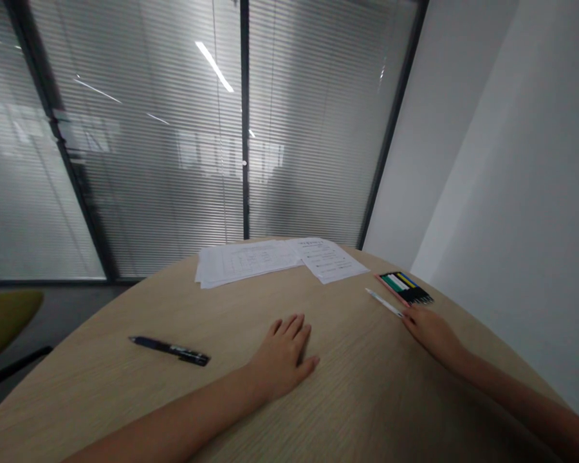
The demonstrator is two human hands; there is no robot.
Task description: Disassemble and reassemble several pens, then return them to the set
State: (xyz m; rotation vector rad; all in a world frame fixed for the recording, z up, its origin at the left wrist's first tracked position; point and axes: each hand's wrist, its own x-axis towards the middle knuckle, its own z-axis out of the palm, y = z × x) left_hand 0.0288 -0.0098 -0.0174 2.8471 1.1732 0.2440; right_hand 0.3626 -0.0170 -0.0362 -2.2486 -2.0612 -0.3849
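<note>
My left hand (282, 357) lies flat and open, palm down, on the light wooden table (347, 399), holding nothing. A dark blue pen (170, 350) lies on the table to its left, apart from it. My right hand (429, 329) reaches toward the table's right side with its fingers pinched on the end of a white pen (383, 302). Just beyond that hand lies a flat pack of coloured markers (405, 287).
Printed paper sheets (270, 260) lie at the table's far edge. Behind it are glass walls with closed blinds (174, 141), and a white wall (511, 161) on the right. A yellow-green chair (4, 321) stands at the left.
</note>
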